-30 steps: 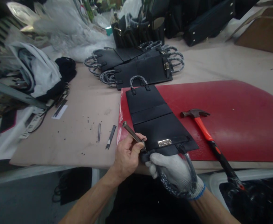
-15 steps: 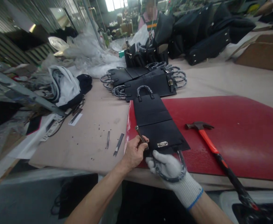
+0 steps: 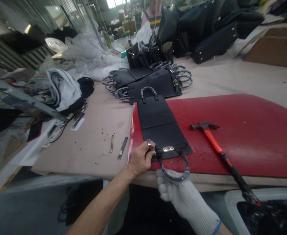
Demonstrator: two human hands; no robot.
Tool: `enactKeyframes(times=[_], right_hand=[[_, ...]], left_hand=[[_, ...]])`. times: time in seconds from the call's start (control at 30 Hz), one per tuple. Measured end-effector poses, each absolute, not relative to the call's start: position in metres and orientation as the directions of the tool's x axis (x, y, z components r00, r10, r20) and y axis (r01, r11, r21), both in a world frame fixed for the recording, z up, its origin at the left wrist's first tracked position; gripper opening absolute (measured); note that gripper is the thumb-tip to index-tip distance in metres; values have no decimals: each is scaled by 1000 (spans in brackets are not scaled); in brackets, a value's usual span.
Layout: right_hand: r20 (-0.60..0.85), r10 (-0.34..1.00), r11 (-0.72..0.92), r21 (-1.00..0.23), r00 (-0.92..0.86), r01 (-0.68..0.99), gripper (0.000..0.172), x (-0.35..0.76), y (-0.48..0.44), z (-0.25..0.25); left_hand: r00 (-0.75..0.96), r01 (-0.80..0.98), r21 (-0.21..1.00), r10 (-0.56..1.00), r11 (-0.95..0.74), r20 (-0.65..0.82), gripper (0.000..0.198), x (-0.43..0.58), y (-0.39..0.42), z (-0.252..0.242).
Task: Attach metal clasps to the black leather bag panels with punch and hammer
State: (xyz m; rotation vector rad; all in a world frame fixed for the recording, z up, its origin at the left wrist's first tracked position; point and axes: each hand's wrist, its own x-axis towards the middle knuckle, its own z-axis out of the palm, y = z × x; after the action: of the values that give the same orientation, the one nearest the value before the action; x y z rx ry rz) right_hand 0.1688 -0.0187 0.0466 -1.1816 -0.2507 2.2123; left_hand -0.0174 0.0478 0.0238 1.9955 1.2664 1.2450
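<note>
A flat black bag panel (image 3: 159,125) with a metal clasp (image 3: 168,148) lies on a red board (image 3: 243,130). My bare left hand (image 3: 140,159) is closed round a metal punch (image 3: 149,144), which stands upright at the panel's near left corner. My right hand (image 3: 176,192), in a white knit glove, sits just under the panel's near wrapped handle (image 3: 176,169), fingers loosely curled and apart from the handle. Whether it touches the handle I cannot tell.
An orange-handled hammer (image 3: 218,150) lies on the red board to the right. Two small metal tools (image 3: 117,147) rest on the beige table at left. Stacked black bag panels (image 3: 145,81) lie behind. Cloth and plastic clutter (image 3: 62,88) fills the left; a person sits far behind.
The gloved right hand has let go of the near handle and dropped below the table edge. The left hand has tipped the punch from slanted to upright at the panel's corner.
</note>
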Motion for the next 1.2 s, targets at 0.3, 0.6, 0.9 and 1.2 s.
enactKeyframes(times=[0.3, 0.6, 0.9, 1.2], right_hand=[[-659, 724, -559, -735, -206, 385, 45, 269, -20, 70], [-146, 979, -174, -239, 142, 955, 36, 337, 63, 83], [-511, 859, -501, -855, -46, 134, 24, 289, 53, 126], [160, 974, 226, -639, -161, 736, 37, 238, 30, 194]], left_hand=[[187, 464, 746, 876, -477, 444, 19, -17, 48, 23], [200, 476, 752, 889, -455, 411, 22, -15, 47, 25], [187, 464, 791, 917, -398, 352, 14, -12, 48, 30], [187, 475, 789, 921, -390, 342, 14, -12, 49, 28]])
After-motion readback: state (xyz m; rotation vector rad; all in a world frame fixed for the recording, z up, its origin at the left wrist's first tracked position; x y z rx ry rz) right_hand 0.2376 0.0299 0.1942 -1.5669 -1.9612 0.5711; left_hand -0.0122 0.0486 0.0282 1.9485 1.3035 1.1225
